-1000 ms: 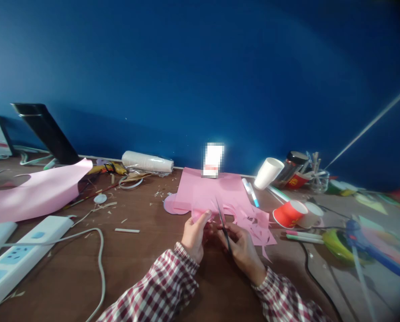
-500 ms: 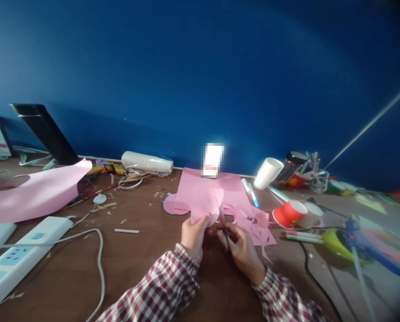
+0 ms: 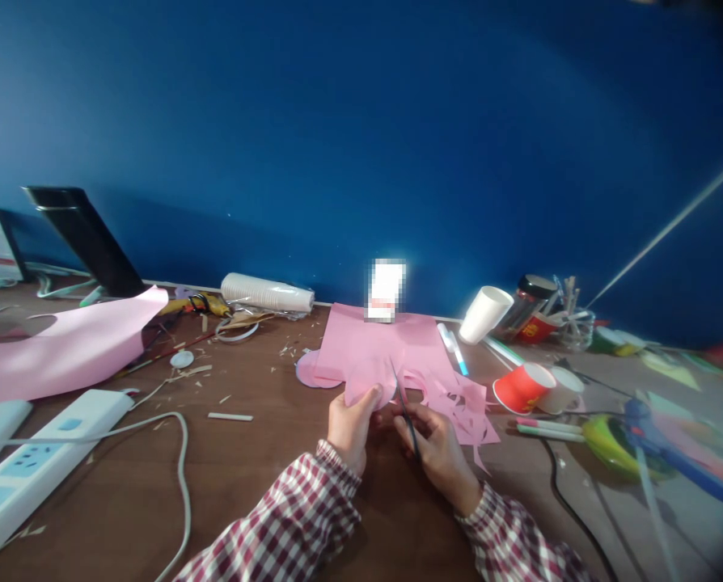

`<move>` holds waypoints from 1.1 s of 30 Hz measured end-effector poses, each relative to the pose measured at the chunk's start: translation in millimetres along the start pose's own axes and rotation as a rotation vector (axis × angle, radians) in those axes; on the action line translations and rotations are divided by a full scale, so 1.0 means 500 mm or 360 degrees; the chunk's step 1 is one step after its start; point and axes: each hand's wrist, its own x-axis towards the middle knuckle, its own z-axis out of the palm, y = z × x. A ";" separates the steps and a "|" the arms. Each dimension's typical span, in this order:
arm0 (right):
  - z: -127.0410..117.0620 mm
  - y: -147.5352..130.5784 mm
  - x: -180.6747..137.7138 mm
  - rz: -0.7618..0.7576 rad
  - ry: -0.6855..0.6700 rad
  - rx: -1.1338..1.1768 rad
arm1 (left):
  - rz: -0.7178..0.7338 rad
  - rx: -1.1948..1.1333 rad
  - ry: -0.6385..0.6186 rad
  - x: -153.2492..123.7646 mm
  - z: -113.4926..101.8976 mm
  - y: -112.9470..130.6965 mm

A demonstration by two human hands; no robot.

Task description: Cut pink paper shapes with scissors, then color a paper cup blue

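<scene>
My left hand (image 3: 350,430) pinches a small piece of pink paper (image 3: 370,388) and holds it upright above the brown table (image 3: 258,477). My right hand (image 3: 437,453) is wrapped round a pair of dark scissors (image 3: 403,402), whose blades point up into the right edge of that piece. Behind them a larger pink sheet (image 3: 374,343) lies flat, with curled pink offcuts (image 3: 458,400) to its right. Both sleeves are red and white check.
A white power strip (image 3: 27,465) and its cable (image 3: 183,461) lie at the left, beside another pink sheet (image 3: 64,347). A red paper cup (image 3: 522,386), a white cup (image 3: 484,313), markers (image 3: 549,427), a jar (image 3: 528,303) and a cup stack (image 3: 268,293) sit around.
The small pink piece was raised higher in my left hand half a second ago and has since stayed about the same. The scissors have hardly moved.
</scene>
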 end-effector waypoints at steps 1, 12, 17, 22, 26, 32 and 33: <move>0.000 0.000 0.000 0.0001 0.0002 0.0003 | 0.0006 -0.0001 -0.0009 0.000 0.000 0.000; -0.003 -0.009 -0.002 -0.0004 -0.0024 -0.0002 | 0.0042 0.0048 0.0026 0.009 -0.003 -0.001; -0.003 -0.007 -0.002 -0.0001 -0.0005 -0.0010 | 0.0033 0.0056 0.0055 0.010 -0.003 0.001; -0.003 -0.006 -0.001 -0.0005 -0.0001 -0.0011 | -0.0003 0.0076 0.0050 0.012 -0.004 0.000; -0.002 -0.008 -0.001 0.0013 0.0010 -0.0015 | -0.0008 0.0092 0.0068 0.013 -0.004 0.000; -0.001 -0.007 -0.004 0.0009 0.0010 -0.0016 | 0.0004 0.0095 0.0075 0.010 -0.003 0.004; -0.001 -0.007 -0.004 0.0002 0.0013 -0.0017 | 0.0010 0.0095 0.0075 0.010 -0.003 0.004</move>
